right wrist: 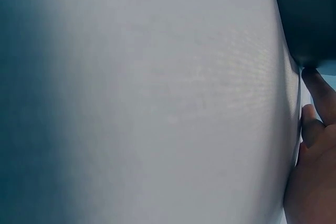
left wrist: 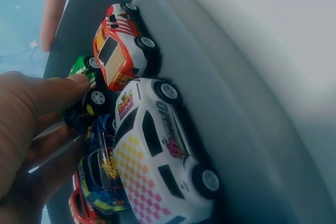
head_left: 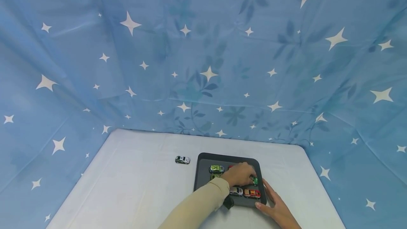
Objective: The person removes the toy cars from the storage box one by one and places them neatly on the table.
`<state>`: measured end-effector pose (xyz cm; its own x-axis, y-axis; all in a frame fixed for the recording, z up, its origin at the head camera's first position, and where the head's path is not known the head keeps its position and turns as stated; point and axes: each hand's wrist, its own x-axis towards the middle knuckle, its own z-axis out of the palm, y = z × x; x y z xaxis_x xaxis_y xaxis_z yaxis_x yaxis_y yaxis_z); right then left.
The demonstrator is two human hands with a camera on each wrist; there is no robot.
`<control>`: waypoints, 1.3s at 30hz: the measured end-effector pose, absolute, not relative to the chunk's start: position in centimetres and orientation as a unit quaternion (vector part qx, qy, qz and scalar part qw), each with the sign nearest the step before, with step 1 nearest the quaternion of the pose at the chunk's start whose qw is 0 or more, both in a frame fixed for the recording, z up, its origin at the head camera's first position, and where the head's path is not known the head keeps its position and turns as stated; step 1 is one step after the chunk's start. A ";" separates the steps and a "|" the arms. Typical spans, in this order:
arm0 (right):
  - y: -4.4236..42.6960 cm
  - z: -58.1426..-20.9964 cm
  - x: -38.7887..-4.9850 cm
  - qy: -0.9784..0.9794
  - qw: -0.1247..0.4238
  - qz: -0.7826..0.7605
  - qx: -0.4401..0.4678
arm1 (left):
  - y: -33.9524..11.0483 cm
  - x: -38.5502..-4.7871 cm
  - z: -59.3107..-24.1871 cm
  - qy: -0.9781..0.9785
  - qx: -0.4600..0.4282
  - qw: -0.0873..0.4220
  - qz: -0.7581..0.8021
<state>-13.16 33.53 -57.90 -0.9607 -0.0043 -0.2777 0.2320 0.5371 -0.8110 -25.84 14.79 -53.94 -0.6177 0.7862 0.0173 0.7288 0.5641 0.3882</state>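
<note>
My left hand [head_left: 240, 174] reaches into a dark grey tray [head_left: 203, 156] and pinches a green toy car [head_left: 254, 180]. In the left wrist view, the thumb [left wrist: 60, 94] presses the green car's side while the other fingers curl behind it. Around it lie a red-orange toy car [head_left: 252, 193], a white toy car [head_left: 236, 191] with a checkered print, and a dark blue toy car [left wrist: 102, 169]. At the tray's front right corner rests my right hand [head_left: 276, 209], thumb and fingers spread against the outer wall. Only part of this hand shows in the right wrist view.
A white and dark toy car [head_left: 182, 159] stands on the white table [head_left: 136, 176], left of the tray. Inside the tray's left part sits a yellow-green toy car [head_left: 217, 169], with another partly hidden by my sleeve. Blue star-patterned cloth [head_left: 190, 63] surrounds the table.
</note>
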 end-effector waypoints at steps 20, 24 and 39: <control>33.4 -57.4 -13.8 0.866 0.141 -0.472 0.081 | 13.0 -26.5 -51.5 0.868 0.461 0.047 0.181; 33.5 -57.4 -13.8 0.864 0.144 -0.475 0.077 | 12.3 -26.5 -51.3 0.868 0.459 0.051 0.183; 33.0 -57.5 -13.8 0.863 0.145 -0.477 0.077 | 7.1 -27.3 -51.0 0.866 0.441 0.051 0.232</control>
<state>-13.84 33.04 -57.49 -0.9461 -0.0047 -0.3240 0.2717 0.5332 -0.8012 -27.33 7.09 -50.97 -0.6059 0.7870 0.1166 0.7401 0.5037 0.4455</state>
